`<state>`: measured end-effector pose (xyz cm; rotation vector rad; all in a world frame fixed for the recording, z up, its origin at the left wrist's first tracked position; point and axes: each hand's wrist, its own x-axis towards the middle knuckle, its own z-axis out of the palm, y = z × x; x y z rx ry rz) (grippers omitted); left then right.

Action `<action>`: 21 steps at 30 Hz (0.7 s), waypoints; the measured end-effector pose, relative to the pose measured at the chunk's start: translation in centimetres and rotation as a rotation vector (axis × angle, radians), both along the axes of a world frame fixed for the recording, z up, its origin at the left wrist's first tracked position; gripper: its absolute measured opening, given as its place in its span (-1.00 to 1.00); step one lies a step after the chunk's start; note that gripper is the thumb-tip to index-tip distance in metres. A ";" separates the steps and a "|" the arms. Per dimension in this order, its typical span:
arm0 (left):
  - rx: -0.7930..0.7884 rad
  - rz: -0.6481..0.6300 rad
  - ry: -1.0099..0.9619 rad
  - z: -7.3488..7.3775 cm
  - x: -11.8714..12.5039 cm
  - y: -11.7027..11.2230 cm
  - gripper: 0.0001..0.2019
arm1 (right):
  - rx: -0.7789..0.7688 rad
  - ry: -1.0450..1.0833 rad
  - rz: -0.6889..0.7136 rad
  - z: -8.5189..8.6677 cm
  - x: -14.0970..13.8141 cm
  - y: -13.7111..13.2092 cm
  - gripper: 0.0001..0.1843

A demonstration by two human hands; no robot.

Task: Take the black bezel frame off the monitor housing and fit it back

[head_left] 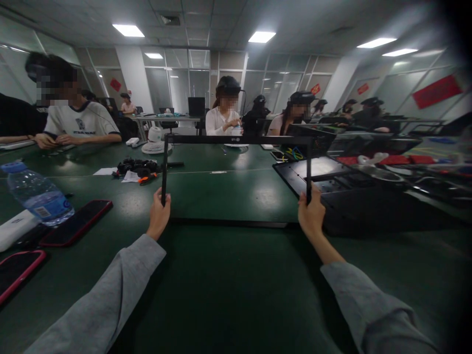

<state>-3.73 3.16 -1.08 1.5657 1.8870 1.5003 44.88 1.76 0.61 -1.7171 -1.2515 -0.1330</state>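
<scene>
Upright in front of me is a thin black monitor bezel (pixel 206 139), a hollow rectangle with an LG logo on its top bar. My left hand (pixel 159 215) grips its left side, fingers and thumb closed round the strip. On the opposite side my right hand (pixel 311 212) pinches the right strip at about the same height. Through the opening the green tabletop (pixel 228 191) shows. Just beyond my right hand lies a large black panel (pixel 354 206) with cut-outs, flat on the table.
At the left are a water bottle (pixel 40 194), a dark phone (pixel 77 223) and a red-edged phone (pixel 16 273). Tangled black gear (pixel 136 167) and a white fan (pixel 157 147) sit farther back. Several people work around the table, one person (pixel 224 115) straight across.
</scene>
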 end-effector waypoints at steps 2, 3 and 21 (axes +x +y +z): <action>-0.035 -0.044 -0.031 -0.3 -0.3 0.2 -0.54 | -0.073 0.001 0.019 -0.9 0.7 0.8 -0.27; -0.053 -0.050 -0.043 -0.4 -0.4 0.3 -0.57 | -0.129 0.018 0.043 -1.3 1.1 1.2 -0.27; -0.168 -0.058 0.108 -1.1 -1.2 0.7 -0.55 | -0.203 0.188 0.368 -4.6 4.5 3.2 -0.44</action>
